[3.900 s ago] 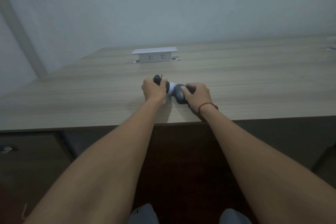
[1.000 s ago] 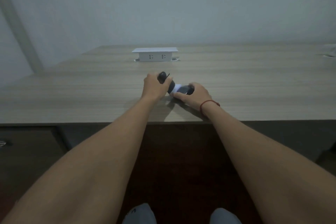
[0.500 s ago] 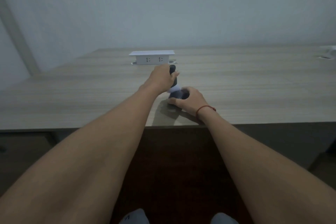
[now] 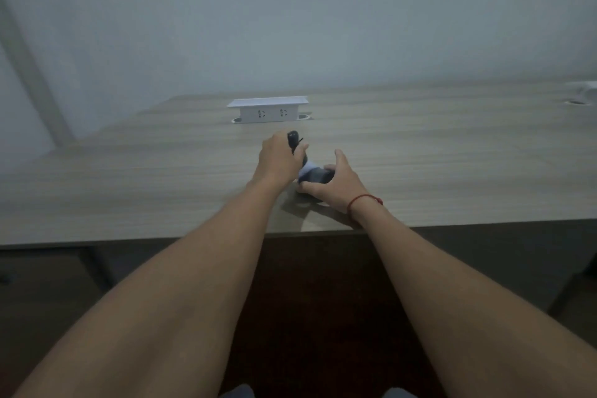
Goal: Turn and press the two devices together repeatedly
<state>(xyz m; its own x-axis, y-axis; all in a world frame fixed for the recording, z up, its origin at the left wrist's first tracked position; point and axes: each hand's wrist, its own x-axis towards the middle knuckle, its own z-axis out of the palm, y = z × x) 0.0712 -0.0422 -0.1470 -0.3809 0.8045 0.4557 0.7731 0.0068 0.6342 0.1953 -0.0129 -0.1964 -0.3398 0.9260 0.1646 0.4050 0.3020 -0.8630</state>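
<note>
Our left hand (image 4: pixel 279 160) grips a dark handle (image 4: pixel 294 143); our right hand (image 4: pixel 336 186), fingers curled, holds its dark base (image 4: pixel 315 175) near the counter (image 4: pixel 452 165) edge; socket box (image 4: pixel 267 110) at twelve o'clock.

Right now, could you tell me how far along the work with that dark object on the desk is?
Done: nothing looks finished. In hand: the left hand grips the dark handle-like object, tilted up, its white middle showing; the right hand cups the dark lower end on the wooden desk. Left: both pieces remain joined, neither set down free. The socket box stands behind, untouched.
</note>
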